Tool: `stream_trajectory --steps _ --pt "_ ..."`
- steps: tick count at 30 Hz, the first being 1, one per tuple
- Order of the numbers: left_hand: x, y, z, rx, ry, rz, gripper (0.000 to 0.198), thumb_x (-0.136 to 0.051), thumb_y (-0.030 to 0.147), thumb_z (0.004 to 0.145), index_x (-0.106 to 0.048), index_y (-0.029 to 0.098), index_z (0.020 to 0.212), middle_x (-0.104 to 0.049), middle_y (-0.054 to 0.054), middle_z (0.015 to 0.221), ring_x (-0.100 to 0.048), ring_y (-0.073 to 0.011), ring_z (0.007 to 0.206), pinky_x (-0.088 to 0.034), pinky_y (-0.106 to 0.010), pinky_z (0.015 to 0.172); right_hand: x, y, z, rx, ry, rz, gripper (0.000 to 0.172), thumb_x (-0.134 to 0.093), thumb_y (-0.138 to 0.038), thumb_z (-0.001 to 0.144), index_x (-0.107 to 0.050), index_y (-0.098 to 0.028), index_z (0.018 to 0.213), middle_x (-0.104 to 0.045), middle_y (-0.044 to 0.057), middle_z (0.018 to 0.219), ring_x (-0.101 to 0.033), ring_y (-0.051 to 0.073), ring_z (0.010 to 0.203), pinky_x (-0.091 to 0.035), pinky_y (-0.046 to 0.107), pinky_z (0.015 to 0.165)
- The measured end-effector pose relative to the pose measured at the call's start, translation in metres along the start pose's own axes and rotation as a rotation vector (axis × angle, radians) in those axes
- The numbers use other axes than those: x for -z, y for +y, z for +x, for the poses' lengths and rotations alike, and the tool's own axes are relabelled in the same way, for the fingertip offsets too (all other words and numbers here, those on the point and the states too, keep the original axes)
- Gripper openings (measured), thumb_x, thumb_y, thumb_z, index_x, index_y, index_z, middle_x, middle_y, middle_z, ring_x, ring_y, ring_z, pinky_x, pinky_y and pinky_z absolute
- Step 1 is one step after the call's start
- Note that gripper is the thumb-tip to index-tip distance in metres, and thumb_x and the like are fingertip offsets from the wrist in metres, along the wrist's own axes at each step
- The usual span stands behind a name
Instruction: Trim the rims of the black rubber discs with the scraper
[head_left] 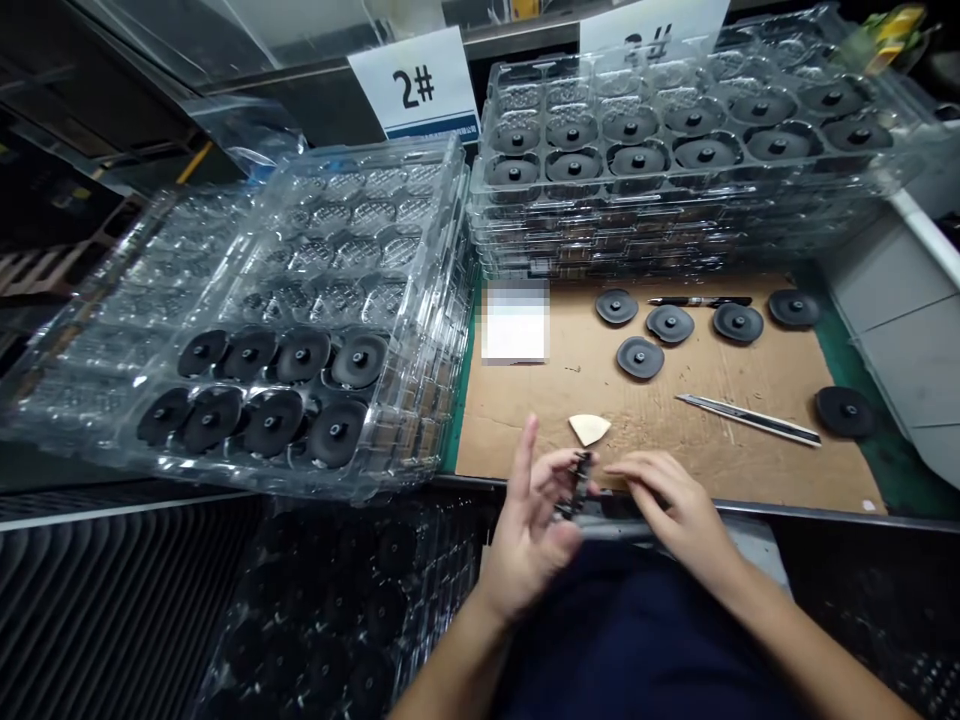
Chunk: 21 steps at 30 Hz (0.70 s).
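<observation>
My left hand (534,530) and my right hand (667,500) meet at the near edge of the cardboard sheet (750,450). Between them is one black disc part (580,485), seen edge-on and upright. The left thumb and fingers pinch it, with the index finger sticking up. The right fingertips press against its right side. A small cream triangular pick (589,429) lies on the cardboard just beyond the hands.
Several loose black discs (670,323) lie on the cardboard, with a pen (701,301) and a metal blade (750,418). A clear tray (285,330) partly filled with discs sits left. A stack of filled trays (675,160) stands behind. Signs read "2#" (415,85).
</observation>
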<state>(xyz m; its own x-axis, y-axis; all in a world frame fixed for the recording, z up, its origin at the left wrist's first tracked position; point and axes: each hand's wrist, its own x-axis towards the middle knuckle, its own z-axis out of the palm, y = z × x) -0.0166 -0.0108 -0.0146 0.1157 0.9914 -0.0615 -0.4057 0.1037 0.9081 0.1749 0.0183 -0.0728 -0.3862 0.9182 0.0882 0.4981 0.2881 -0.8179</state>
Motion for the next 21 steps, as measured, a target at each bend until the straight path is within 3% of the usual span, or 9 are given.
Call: stream_trajectory --steps 2,4,9,14,17,19,21 --pt "0.002 -0.001 0.002 -0.204 0.014 0.408 0.101 -0.072 0.022 0.073 0.0 0.037 0.143 -0.052 -0.009 0.125 -0.051 -0.0218 0.114 -0.04 -0.04 0.097 0.002 -0.004 -0.004 -0.005 -0.003 0.016 0.023 -0.046 -0.014 0.089 -0.061 -0.025 0.102 -0.063 0.003 0.098 -0.055 0.018 0.095 -0.045 0.032 0.083" --pt "0.003 0.0 0.005 -0.351 -0.014 0.656 0.113 -0.075 0.012 0.067 0.006 0.033 0.142 -0.051 -0.011 0.123 -0.051 -0.0216 0.113 -0.041 -0.041 0.097 0.005 -0.01 -0.007 -0.013 0.023 0.033 0.022 -0.047 -0.014 0.09 -0.061 -0.025 0.103 -0.063 0.003 0.098 -0.055 0.017 0.095 -0.045 0.032 0.082" --pt "0.002 0.007 0.005 -0.458 -0.039 0.824 0.116 -0.078 0.014 0.064 0.006 0.025 0.143 -0.053 -0.014 0.119 -0.053 -0.0206 0.109 -0.044 -0.037 0.093 0.02 -0.03 -0.011 -0.032 0.109 0.113 0.024 -0.051 -0.016 0.089 -0.06 -0.025 0.109 -0.063 0.003 0.1 -0.057 0.016 0.095 -0.045 0.029 0.081" --pt "0.0 0.006 0.001 -0.42 -0.021 0.815 0.115 -0.08 0.019 0.063 0.002 0.024 0.143 -0.054 -0.014 0.12 -0.054 -0.0213 0.109 -0.043 -0.038 0.096 0.039 -0.051 -0.01 -0.046 0.127 0.339 0.028 -0.055 -0.014 0.087 -0.06 -0.028 0.112 -0.062 0.002 0.101 -0.057 0.014 0.094 -0.045 0.025 0.08" --pt "-0.003 0.007 -0.001 -0.291 -0.039 0.771 0.111 -0.079 0.024 0.064 -0.001 0.027 0.144 -0.055 -0.011 0.122 -0.053 -0.0221 0.111 -0.042 -0.039 0.098 0.04 -0.06 -0.003 -0.095 -0.023 0.488 0.031 -0.059 -0.02 0.085 -0.058 -0.03 0.114 -0.062 0.001 0.101 -0.057 0.013 0.092 -0.044 0.025 0.082" --pt "-0.007 0.01 -0.001 -0.167 -0.046 0.771 0.097 -0.077 0.028 0.066 -0.018 0.03 0.142 -0.054 -0.008 0.124 -0.052 -0.0229 0.114 -0.041 -0.039 0.1 0.035 -0.06 0.004 -0.197 -0.103 0.608 0.024 -0.065 -0.025 0.081 -0.063 -0.028 0.105 -0.063 0.001 0.09 -0.058 0.012 0.084 -0.045 0.024 0.077" --pt "-0.009 0.012 0.0 -0.036 -0.029 0.756 0.071 -0.073 0.031 0.07 -0.04 0.03 0.133 -0.057 -0.006 0.124 -0.052 -0.0226 0.114 -0.041 -0.037 0.099 0.029 -0.057 0.01 -0.379 -0.089 0.805 0.021 -0.072 -0.031 0.074 -0.064 -0.025 0.093 -0.062 -0.001 0.078 -0.057 0.011 0.074 -0.044 0.022 0.07"
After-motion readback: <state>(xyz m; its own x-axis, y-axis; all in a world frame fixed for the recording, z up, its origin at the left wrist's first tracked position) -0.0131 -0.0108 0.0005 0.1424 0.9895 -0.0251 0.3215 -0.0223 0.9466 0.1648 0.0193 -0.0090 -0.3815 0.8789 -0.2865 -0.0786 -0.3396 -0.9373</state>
